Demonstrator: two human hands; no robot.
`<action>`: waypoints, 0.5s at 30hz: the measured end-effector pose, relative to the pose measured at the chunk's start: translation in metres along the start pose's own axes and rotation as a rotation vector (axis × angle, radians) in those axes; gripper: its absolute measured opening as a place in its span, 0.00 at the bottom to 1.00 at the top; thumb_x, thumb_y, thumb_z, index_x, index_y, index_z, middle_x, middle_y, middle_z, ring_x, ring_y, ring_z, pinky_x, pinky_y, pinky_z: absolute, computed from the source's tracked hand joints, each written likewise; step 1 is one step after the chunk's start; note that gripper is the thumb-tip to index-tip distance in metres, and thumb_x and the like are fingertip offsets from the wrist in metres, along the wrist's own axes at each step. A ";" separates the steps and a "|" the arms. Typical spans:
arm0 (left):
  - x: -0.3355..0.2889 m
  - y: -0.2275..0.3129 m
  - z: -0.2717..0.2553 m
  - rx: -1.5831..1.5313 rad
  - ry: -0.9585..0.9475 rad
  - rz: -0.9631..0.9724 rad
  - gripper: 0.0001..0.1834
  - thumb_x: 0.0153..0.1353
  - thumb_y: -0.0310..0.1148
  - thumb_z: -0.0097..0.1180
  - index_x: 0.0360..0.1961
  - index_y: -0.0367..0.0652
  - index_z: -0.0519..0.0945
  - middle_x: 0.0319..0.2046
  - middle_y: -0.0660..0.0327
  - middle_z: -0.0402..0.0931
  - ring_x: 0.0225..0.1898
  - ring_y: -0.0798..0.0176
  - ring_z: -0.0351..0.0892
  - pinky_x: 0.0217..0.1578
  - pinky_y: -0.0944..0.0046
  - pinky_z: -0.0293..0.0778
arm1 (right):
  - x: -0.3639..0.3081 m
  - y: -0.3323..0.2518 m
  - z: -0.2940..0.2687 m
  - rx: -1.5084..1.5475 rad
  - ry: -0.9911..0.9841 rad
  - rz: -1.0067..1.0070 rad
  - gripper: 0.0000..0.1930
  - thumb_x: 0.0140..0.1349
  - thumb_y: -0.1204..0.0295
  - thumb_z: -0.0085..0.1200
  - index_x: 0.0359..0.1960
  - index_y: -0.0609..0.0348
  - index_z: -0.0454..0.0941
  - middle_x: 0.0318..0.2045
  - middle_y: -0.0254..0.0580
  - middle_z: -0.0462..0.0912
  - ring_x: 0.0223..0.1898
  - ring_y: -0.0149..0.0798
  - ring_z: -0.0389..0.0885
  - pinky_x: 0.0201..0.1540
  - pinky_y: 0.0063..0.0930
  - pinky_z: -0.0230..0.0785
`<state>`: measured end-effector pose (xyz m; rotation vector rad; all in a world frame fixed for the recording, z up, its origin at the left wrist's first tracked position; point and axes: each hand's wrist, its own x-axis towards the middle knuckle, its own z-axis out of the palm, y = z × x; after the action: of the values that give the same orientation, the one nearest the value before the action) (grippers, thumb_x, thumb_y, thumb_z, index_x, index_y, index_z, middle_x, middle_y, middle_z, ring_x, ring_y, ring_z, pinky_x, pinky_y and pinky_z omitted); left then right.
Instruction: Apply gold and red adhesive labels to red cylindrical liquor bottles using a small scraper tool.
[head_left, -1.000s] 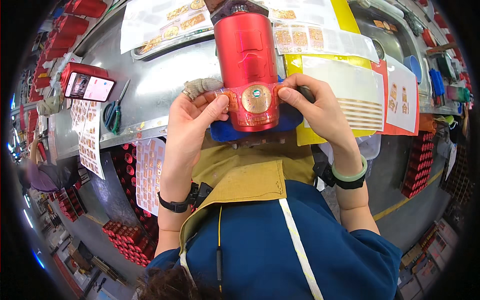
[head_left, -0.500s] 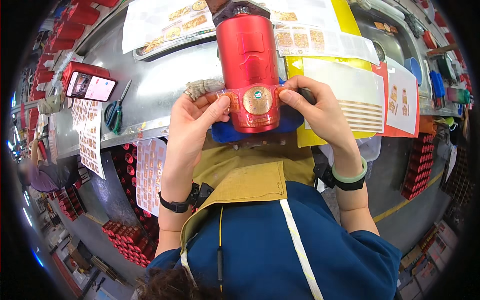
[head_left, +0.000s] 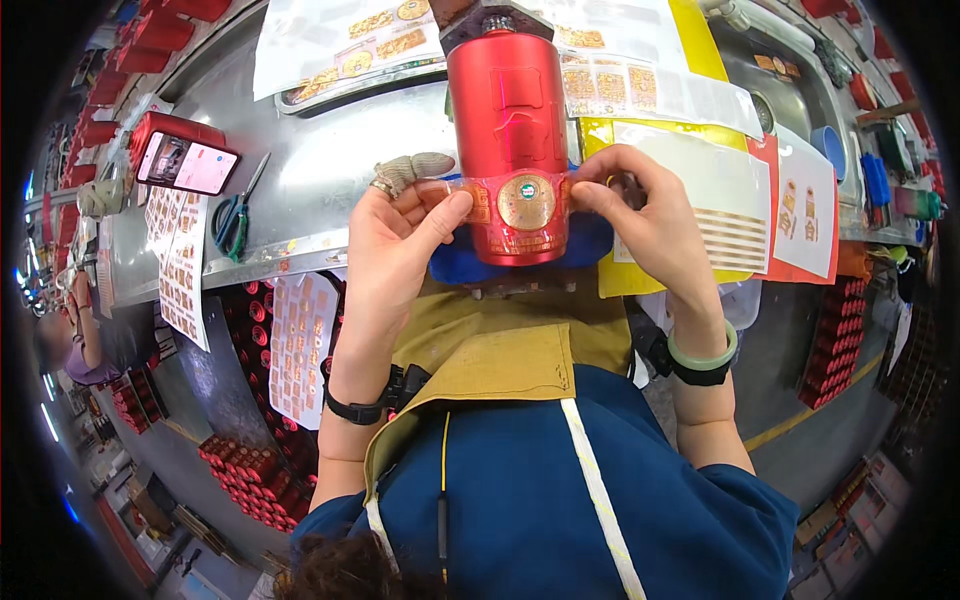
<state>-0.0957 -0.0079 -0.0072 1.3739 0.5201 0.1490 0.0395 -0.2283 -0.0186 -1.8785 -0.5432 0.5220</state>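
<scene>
A matte red bottle (head_left: pixel 505 100) with raised panels and a threaded neck lies on a blue support (head_left: pixel 595 238), its base toward me. Across its lower part runs a clear film label (head_left: pixel 527 202) with a round gold emblem and gold side patterns. My left hand (head_left: pixel 395 235) is closed, pinching the label's left end between thumb and fingers just off the bottle. A beige cover wraps one of its fingers. On the other side my right hand (head_left: pixel 650 210) is closed too, thumb and index finger pinching the right end beside the bottle.
Scissors (head_left: pixel 231 222) and a propped phone (head_left: pixel 188 162) are on the metal table (head_left: pixel 340 150) at left. Gold label sheets (head_left: pixel 330 40) lie at the back; a striped sheet (head_left: pixel 725 235) and yellow sheets (head_left: pixel 625 280) lie at right. Red bottles (head_left: pixel 250 475) stack at lower left; a person (head_left: pixel 90 340) is at far left.
The view has shifted slightly, so bottle and hands appear a little farther right. Both hands keep their pinch on the label's ends, and more clear film shows between my left fingers and the bottle.
</scene>
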 end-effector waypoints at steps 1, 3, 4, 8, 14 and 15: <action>0.000 -0.001 -0.001 -0.003 -0.001 -0.001 0.21 0.66 0.28 0.67 0.58 0.36 0.77 0.43 0.61 0.83 0.43 0.71 0.82 0.38 0.72 0.71 | 0.000 -0.001 -0.002 -0.001 -0.001 -0.001 0.09 0.65 0.69 0.66 0.41 0.63 0.84 0.27 0.30 0.80 0.26 0.24 0.65 0.31 0.23 0.62; 0.001 -0.002 -0.001 -0.007 0.000 -0.002 0.21 0.66 0.29 0.67 0.58 0.36 0.77 0.42 0.62 0.83 0.43 0.71 0.82 0.38 0.72 0.70 | -0.001 -0.005 -0.006 -0.091 0.090 -0.024 0.15 0.60 0.69 0.71 0.45 0.63 0.84 0.31 0.33 0.81 0.27 0.27 0.66 0.32 0.24 0.64; 0.001 -0.002 -0.002 -0.007 -0.003 -0.002 0.21 0.66 0.29 0.66 0.59 0.36 0.77 0.42 0.62 0.83 0.42 0.71 0.82 0.38 0.73 0.70 | -0.002 -0.009 -0.007 -0.091 0.088 -0.024 0.15 0.60 0.69 0.71 0.45 0.63 0.84 0.31 0.33 0.81 0.27 0.27 0.66 0.32 0.24 0.64; 0.001 -0.003 -0.001 -0.004 0.007 -0.006 0.21 0.67 0.28 0.66 0.59 0.36 0.77 0.42 0.62 0.83 0.42 0.72 0.82 0.37 0.73 0.69 | -0.010 -0.020 -0.003 -0.210 -0.047 -0.229 0.47 0.41 0.60 0.82 0.65 0.61 0.74 0.48 0.44 0.80 0.37 0.38 0.77 0.42 0.31 0.73; 0.003 -0.019 -0.002 -0.006 0.067 0.135 0.24 0.67 0.26 0.65 0.62 0.36 0.74 0.52 0.57 0.79 0.47 0.67 0.81 0.46 0.69 0.76 | -0.016 -0.019 0.026 -0.393 0.051 -0.357 0.61 0.38 0.61 0.83 0.75 0.65 0.58 0.59 0.59 0.76 0.54 0.57 0.81 0.55 0.44 0.77; 0.004 -0.021 -0.001 -0.005 0.068 0.138 0.24 0.67 0.26 0.65 0.62 0.36 0.74 0.52 0.57 0.79 0.47 0.67 0.81 0.46 0.69 0.76 | -0.016 -0.014 0.031 -0.413 0.076 -0.360 0.60 0.40 0.63 0.81 0.74 0.68 0.58 0.58 0.60 0.76 0.54 0.58 0.81 0.53 0.44 0.77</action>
<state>-0.0971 -0.0099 -0.0282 1.4034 0.4806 0.3102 0.0070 -0.2099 -0.0142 -2.1102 -0.9706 0.1018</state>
